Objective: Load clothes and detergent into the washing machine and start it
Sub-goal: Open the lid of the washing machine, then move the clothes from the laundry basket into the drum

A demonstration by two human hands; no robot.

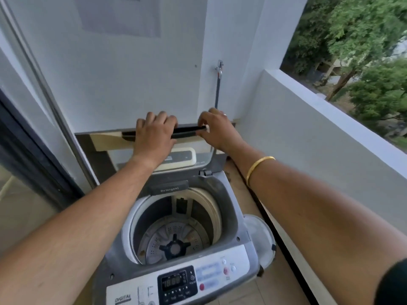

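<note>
A grey top-loading washing machine (229,208) stands below me with its drum (174,241) bare of clothes. Its folding lid (198,159) is raised upright against the back wall. Both hands rest on the lid's top edge at its black handle strip (187,131). My left hand (154,134) curls over the edge at the left. My right hand (217,128) pinches the strip at the right. A tray marked Detergent (169,189) sits shut at the drum's back. The control panel (176,282) in front shows lit digits. No clothes or detergent container are in view.
A white wall (132,73) is right behind the lid, with a tap and hose (218,84) at its right. A low balcony parapet (319,128) runs along the right. A white plastic bucket (261,238) stands beside the machine. A dark door frame (33,150) is at the left.
</note>
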